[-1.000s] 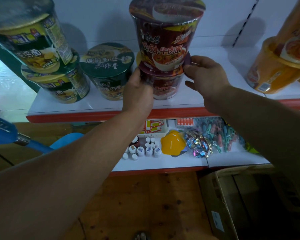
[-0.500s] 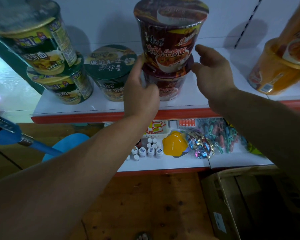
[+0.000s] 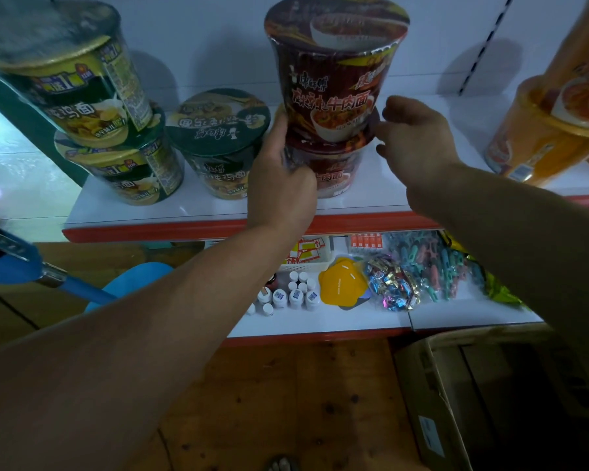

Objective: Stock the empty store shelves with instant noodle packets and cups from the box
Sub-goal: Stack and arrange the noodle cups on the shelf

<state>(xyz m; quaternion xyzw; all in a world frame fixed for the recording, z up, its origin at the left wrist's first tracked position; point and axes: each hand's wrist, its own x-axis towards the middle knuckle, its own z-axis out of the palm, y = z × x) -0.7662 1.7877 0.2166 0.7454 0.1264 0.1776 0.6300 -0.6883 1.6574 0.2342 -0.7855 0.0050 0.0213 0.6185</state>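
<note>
two dark red cups stacked on the white shelf (image 3: pixel 191 207), upper cup (image 3: pixel 334 73) upright on lower cup (image 3: pixel 330 168), long axis vertical. left hand (image 3: pixel 279 185) pressed on the stack's left side, fingers wrapped at the seam, looks like it steadies the lower cup. right hand (image 3: pixel 419 141) just right of the stack, fingers loosely curled, holding nothing; touching or not, cannot tell. green cup (image 3: pixel 221 141) left of the stack. box (image 3: pixel 432 402) below right. left hand is nearer for any nudge.
</note>
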